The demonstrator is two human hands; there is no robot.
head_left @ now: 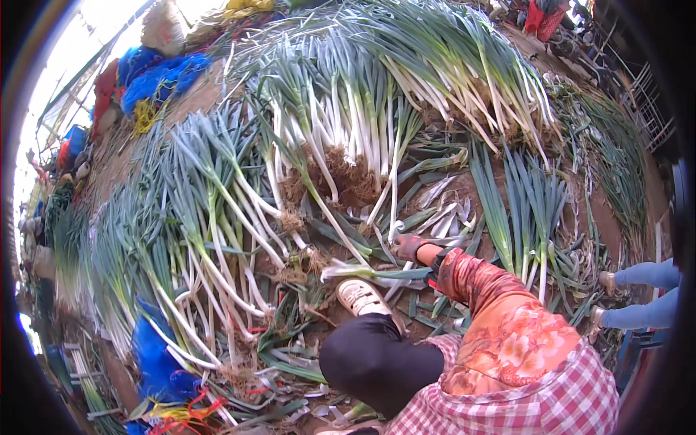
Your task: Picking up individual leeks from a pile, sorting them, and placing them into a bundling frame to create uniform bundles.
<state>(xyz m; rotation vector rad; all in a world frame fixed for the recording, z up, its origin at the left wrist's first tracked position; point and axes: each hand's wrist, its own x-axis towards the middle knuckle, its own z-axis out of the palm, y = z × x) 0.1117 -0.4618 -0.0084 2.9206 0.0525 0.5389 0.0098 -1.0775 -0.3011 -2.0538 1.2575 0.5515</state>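
My right hand (410, 247), in a dark glove below an orange floral sleeve, is closed at the white end of a long green onion (394, 192). That stalk rises away from my fingers toward the standing bunches. Just below my wrist, another green onion (362, 272) lies crosswise with its pale end near my shoe. A small black and red thing (433, 280) shows under my forearm; its kind is hidden. Peeled pale skins and leaf scraps (451, 217) are strewn beyond my hand. My left hand is out of sight.
Rooted green onions spread in heaps at the left (210, 181), at the back (333, 109) and far right (464, 65). A trimmed bunch (518, 206) rests right of my hand. Blue sacking (156, 355) lies at lower left. Another person's jeans-clad legs (641, 312) stand at the right.
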